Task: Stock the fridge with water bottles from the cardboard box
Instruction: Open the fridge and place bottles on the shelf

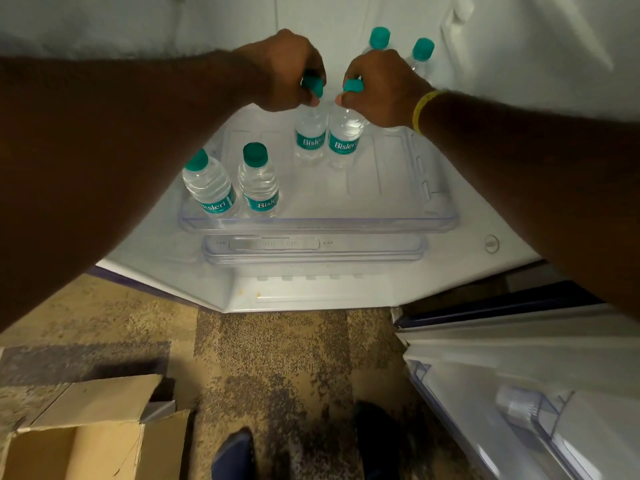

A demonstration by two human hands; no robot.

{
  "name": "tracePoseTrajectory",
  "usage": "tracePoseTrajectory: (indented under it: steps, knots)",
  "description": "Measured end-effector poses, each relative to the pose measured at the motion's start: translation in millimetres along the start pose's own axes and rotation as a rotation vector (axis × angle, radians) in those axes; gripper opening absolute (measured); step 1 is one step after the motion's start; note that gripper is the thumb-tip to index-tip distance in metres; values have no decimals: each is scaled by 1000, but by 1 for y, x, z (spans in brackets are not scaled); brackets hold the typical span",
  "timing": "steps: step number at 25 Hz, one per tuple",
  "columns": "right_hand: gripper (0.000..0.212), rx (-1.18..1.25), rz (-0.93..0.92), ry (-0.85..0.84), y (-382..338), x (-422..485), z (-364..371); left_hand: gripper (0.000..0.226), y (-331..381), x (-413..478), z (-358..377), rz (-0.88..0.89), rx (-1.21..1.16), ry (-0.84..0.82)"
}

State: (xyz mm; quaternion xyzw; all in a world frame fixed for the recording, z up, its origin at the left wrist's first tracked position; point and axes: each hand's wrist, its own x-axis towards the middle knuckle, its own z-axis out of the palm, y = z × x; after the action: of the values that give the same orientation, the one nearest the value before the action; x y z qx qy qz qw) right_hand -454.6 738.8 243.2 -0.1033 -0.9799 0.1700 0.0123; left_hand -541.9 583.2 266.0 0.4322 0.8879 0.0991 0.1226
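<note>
Over the mid-back of the fridge's clear shelf tray (318,225), head view: the left grip (287,71) was clenched round the neck of one water bottle (310,133), fingers curled about its teal cap (313,85). The right grip (384,88) grasped a second bottle (344,136) the same way, just under its cap. Both btls hung straight below the grips, long axes near upright, labels facing the camera, bodies side by side & touching or all but. Couldn't tell if the bases sat on the tray or hovered just above it: clear plastic vs clear plastic. So the coming move looked like a plain vertical one, i.e. down along each bottle's own axis, then let go, no turning needed. Neither arm was nearer; each grip sat atop its own bottle. A front-left pair (258,183) of btls stood near the tray's front-left corner, well apart from the held two. A back-right pair (423,49) stood behind the right grip, partly hidden. Bare tray floor lay to the front & right. Risk, IMO: the held two were so close that releasing one could nudge the other. The cardboard box (93,427) sat on the carpet at bottom left, flaps open, contents not visible.
</note>
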Motion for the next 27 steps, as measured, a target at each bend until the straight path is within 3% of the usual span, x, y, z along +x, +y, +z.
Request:
tracePoseTrajectory:
  steps: [10, 27]
  knots:
    - [41, 59, -10, -112, -11, -62, -6, 37, 36, -47, -7, 135, 118, -282]
    - [41, 42, -70, -270, -22, -84, -16, 37, 38, -72, -14, 101, 117, -384]
